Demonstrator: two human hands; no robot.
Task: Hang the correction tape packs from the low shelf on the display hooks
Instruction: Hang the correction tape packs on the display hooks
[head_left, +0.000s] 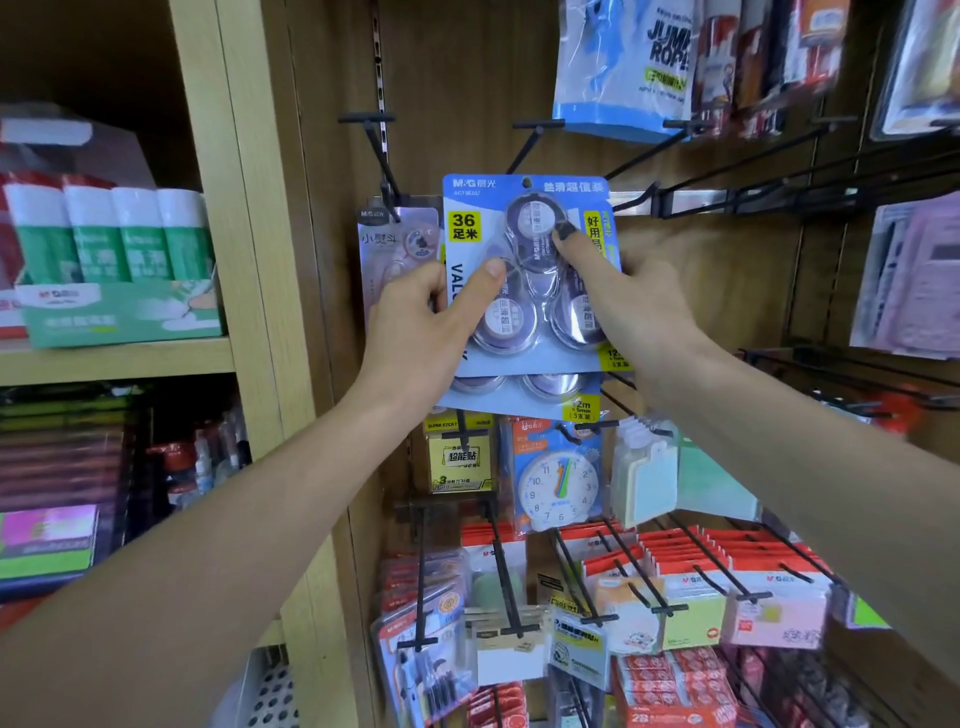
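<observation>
Hands (415, 332) around "36" M&G pack (530, 270)

Blue correction tape pack (524, 275), yellow labels

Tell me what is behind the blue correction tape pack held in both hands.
Behind the front pack a second matching pack shows its lower edge. A lilac pack hangs behind at its left. Whether more packs or a hook lie behind is hidden.

hands (524, 306) gripping correction tape pack (530, 270) | below display hook (524, 148)
</observation>
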